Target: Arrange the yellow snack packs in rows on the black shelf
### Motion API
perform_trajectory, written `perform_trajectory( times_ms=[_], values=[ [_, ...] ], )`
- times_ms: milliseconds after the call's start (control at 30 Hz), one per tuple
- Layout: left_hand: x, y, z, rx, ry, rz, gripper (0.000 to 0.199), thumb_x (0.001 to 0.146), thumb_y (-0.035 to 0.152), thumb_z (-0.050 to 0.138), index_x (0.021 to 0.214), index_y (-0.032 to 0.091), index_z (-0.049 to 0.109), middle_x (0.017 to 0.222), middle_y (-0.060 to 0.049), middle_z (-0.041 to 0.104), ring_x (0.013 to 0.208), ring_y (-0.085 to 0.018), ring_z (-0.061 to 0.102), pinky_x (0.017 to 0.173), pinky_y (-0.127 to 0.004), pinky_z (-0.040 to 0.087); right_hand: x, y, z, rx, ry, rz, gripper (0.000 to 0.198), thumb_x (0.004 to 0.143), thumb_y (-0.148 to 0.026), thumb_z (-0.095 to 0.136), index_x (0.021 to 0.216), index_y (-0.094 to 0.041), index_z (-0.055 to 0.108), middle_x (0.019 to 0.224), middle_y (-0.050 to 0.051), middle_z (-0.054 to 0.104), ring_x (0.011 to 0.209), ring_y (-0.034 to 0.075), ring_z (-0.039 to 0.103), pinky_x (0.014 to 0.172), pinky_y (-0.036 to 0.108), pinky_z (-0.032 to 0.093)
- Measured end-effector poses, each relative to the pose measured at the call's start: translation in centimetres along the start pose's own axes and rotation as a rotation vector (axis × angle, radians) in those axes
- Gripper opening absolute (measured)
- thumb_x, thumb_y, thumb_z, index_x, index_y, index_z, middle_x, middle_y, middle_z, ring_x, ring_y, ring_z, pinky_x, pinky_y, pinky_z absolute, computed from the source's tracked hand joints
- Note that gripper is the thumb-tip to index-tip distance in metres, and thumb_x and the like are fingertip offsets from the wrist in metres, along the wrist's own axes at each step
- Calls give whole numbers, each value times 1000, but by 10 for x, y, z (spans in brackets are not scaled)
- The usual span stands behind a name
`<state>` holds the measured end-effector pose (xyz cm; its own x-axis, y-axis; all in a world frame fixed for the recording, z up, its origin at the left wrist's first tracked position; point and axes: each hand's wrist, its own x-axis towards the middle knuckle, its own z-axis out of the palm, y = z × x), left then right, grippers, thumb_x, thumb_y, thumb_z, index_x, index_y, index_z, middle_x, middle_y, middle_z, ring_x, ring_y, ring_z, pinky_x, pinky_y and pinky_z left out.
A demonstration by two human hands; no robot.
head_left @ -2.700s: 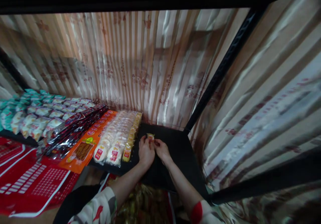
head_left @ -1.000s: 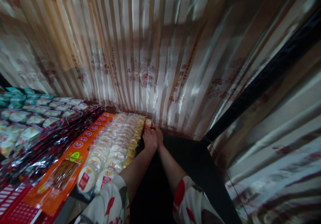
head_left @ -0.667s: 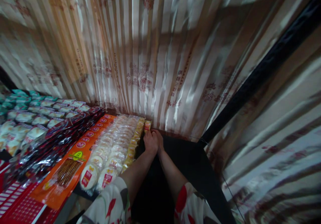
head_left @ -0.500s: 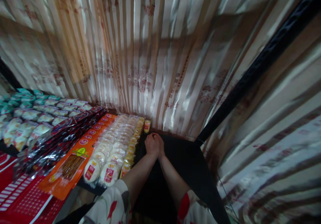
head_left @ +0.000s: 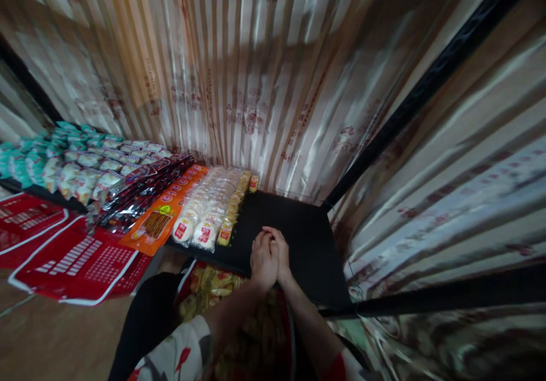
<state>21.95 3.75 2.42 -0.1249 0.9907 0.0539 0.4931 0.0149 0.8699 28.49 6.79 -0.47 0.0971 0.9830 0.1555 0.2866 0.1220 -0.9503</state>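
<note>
My left hand (head_left: 263, 261) and my right hand (head_left: 280, 253) are together above the black shelf (head_left: 305, 227), palms facing each other. Their fingers point forward, mostly straight, and no item shows in them. The space between the palms is hidden. Left of them runs a row of yellow-wrapped snack packets (head_left: 234, 206), with a single yellow packet (head_left: 253, 183) at the back beside it. Below my forearms is a container of yellow-wrapped packets (head_left: 209, 284), partly covered by the arms.
Clear-wrapped round white crackers (head_left: 205, 234), an orange snack bag (head_left: 156, 227), dark shiny packets (head_left: 143, 190) and white-and-green packets (head_left: 83, 153) fill the shelf's left. Red baskets (head_left: 81, 261) stand in front. A black post (head_left: 409, 102) rises at the right before the curtain (head_left: 256, 85).
My hands have drawn back from beside the single yellow packet toward the shelf's front. The view has tipped downward, bringing the container of yellow packets and more red baskets into sight.
</note>
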Motion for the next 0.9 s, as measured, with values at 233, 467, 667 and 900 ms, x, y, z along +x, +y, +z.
perform_trajectory(
  times_ms=[233,467,667,900],
  values=[
    [-89,-45,-33,3,-53,284,38,86,24,37,119,16,54,126,-12,50,116,-22,46,102,-42,38,-94,3,1,-40,-27,-51,32,76,-19,39,93,-22,67,101,4,62,100,19,56,93,31,44],
    [-122,-101,-54,150,-149,29,34,88,22,33,112,16,56,119,-10,57,113,-19,50,101,-39,39,-150,28,32,-277,-227,-1,40,79,-13,37,107,-20,64,108,8,64,104,20,57,96,37,42],
    [-91,-137,-67,510,-138,-147,39,80,12,39,114,9,56,125,-14,52,120,-23,44,105,-34,32,-148,38,59,-443,-370,93,43,77,-9,40,113,-15,62,114,13,64,108,21,57,98,36,40],
    [-60,-157,-72,688,-230,-260,44,80,14,43,123,13,49,132,-15,46,121,-26,43,99,-34,35,-130,59,85,-387,-446,239,47,76,-7,41,119,-17,58,118,10,62,113,19,56,98,33,40]
  ],
)
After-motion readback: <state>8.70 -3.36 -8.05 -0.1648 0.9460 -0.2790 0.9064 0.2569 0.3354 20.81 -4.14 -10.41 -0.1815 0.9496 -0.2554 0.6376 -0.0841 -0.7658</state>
